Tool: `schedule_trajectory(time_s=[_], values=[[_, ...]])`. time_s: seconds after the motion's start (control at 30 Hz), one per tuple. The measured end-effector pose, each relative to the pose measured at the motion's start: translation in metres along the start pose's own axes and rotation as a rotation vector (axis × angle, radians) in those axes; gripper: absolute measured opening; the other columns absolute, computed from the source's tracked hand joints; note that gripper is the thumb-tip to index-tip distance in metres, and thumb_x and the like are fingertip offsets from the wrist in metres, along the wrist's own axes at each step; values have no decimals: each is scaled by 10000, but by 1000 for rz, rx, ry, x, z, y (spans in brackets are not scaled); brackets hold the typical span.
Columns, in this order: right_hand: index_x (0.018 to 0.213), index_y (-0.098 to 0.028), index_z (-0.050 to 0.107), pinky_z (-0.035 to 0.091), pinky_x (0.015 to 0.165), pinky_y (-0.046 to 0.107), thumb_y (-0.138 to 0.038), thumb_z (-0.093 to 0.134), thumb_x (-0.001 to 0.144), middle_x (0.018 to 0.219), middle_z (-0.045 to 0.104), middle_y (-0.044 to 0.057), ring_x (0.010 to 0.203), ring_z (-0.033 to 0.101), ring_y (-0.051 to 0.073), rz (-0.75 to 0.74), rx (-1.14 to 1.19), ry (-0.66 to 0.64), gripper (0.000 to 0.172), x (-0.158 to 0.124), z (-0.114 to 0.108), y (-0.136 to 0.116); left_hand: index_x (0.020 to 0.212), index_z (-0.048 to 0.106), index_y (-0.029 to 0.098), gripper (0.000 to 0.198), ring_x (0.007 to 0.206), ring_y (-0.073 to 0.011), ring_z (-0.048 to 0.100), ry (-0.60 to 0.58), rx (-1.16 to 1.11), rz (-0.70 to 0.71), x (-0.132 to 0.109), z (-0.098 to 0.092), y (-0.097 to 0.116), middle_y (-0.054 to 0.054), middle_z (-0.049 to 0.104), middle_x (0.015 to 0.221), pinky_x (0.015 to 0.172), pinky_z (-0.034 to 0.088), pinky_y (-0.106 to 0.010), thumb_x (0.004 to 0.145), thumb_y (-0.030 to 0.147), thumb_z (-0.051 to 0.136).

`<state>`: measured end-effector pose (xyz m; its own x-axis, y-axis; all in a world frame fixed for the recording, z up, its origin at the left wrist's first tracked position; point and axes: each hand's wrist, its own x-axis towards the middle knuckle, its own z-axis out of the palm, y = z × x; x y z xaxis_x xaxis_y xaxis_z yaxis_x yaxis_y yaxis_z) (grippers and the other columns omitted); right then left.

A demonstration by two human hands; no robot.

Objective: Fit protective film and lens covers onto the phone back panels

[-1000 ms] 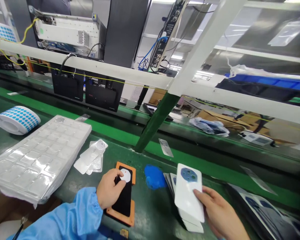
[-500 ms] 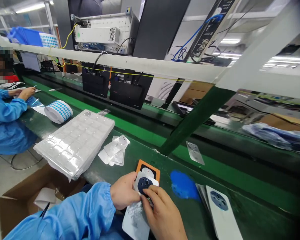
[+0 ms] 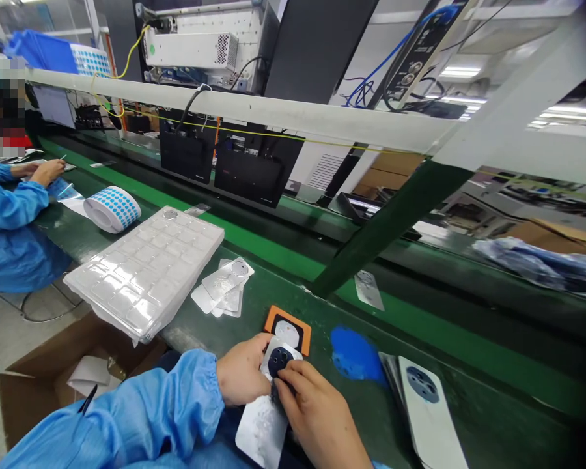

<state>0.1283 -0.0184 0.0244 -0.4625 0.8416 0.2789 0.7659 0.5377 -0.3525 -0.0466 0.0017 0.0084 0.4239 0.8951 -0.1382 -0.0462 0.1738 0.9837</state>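
A pale phone back panel point(image 3: 262, 430) with a round dark camera area point(image 3: 279, 360) is held low in front of me, tilted. My left hand point(image 3: 244, 371) grips its left edge, thumb lying across the panel below the camera area. From the right, my right hand point(image 3: 317, 410) has its fingertips pinched together at the lower edge of the camera area; anything tiny between them is hidden. Just beyond the panel lies an orange square frame point(image 3: 269, 319) with a black inside and a whitish round piece. On my right, a stack of similar phone back panels point(image 3: 434, 423) leans on the bench.
A blue putty-like patch point(image 3: 356, 355) lies on the green bench. Left are clear film sheets point(image 3: 224, 286), a stack of plastic trays point(image 3: 141, 273) and a roll of blue-dotted stickers point(image 3: 112, 208). A cardboard box point(image 3: 29, 397) stands below. A co-worker's sleeve point(image 3: 10, 202) shows far left. A conveyor carries another sheet point(image 3: 370, 291).
The sheet on the conveyor has shifted left relative to the post. My hands keep nearly the same hold on the panel, with the right fingertips still at the camera area.
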Motion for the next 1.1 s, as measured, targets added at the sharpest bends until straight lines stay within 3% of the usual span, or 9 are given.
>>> schedule_trajectory(time_s=[0.43, 0.6, 0.73, 0.9, 1.0, 1.07, 1.1], values=[[1011, -173, 633, 531, 821, 325, -110, 454, 925, 1044, 664, 93, 882, 654, 192, -230, -311, 95, 208, -17, 14, 10, 1284, 529, 205, 691, 789, -167, 618, 61, 179, 26, 3, 2, -3, -7, 689, 937, 744, 484, -267, 623, 11, 593], [870, -197, 614, 485, 636, 319, -13, 506, 810, 878, 644, 61, 712, 601, 192, -180, -425, -16, 221, -19, 19, 5, 1286, 528, 210, 699, 837, -178, 628, 56, 226, 47, 2, 5, -3, -11, 697, 975, 773, 490, -268, 616, 15, 582], [760, -208, 571, 429, 585, 321, -42, 500, 820, 768, 603, 40, 622, 554, 177, -159, -405, 20, 191, -11, 17, 1, 1267, 543, 211, 680, 888, -189, 627, 73, 232, 59, 1, 6, -4, -16, 694, 1010, 820, 489, -281, 617, 16, 582], [693, -221, 546, 419, 569, 290, -152, 494, 844, 735, 620, 20, 613, 576, 159, 27, -101, -7, 174, 8, 2, 1, 1231, 568, 212, 640, 905, -197, 624, 98, 157, 74, 2, 5, -8, -18, 686, 990, 856, 485, -301, 624, 11, 592], [680, -236, 584, 464, 587, 281, -209, 517, 809, 719, 655, 15, 645, 618, 175, 212, 175, -67, 148, 14, -24, 24, 1212, 576, 209, 616, 882, -202, 627, 95, 40, 39, 4, 6, -13, -25, 682, 963, 843, 490, -315, 629, 13, 616], [719, -243, 626, 493, 628, 297, -256, 528, 800, 744, 681, 23, 680, 641, 193, 354, 232, 54, 127, 16, -44, 54, 1195, 576, 204, 601, 888, -202, 632, 96, -75, 11, 5, 7, -18, -34, 681, 974, 832, 492, -314, 627, 15, 637], [758, -239, 643, 501, 663, 314, -275, 535, 799, 782, 693, 36, 715, 648, 207, 421, 170, 208, 121, 16, -52, 71, 1184, 575, 202, 596, 902, -203, 635, 101, -138, -2, 5, 7, -20, -39, 679, 987, 829, 494, -312, 623, 16, 647]])
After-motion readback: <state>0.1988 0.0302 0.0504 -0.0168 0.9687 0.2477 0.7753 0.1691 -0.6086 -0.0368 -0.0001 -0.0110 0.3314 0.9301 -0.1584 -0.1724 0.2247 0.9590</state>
